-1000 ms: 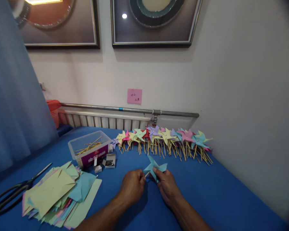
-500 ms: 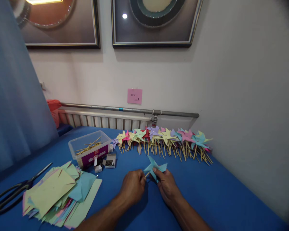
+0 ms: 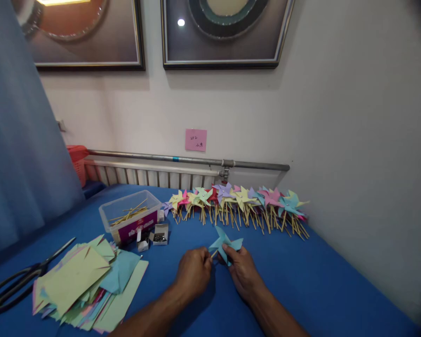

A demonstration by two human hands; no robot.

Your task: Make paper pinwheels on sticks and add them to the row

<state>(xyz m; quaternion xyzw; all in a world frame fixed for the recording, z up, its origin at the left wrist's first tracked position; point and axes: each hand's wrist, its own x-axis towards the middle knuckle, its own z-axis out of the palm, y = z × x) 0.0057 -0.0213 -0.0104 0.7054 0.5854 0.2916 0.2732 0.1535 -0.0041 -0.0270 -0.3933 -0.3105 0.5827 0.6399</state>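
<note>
A light-blue paper pinwheel (image 3: 221,243) is held over the blue cloth, its blades folded toward the middle. My right hand (image 3: 243,269) pinches it near the centre, thumb on top. Closed around a thin wooden stick (image 3: 214,254) is my left hand (image 3: 195,270); the stick's tip points at the pinwheel, and the fist hides most of its length. Whether stick and pinwheel are joined I cannot tell. Beyond the hands lies a row of finished pinwheels (image 3: 243,199) in several colours, their sticks toward me.
To the left are a pile of cut paper sheets (image 3: 77,276) and open scissors (image 3: 28,278). Behind them stand a clear plastic tub (image 3: 107,216) of sticks and small boxes of metal pins (image 3: 160,235). A pipe (image 3: 196,160) runs along the wall behind the blue-covered table (image 3: 319,285).
</note>
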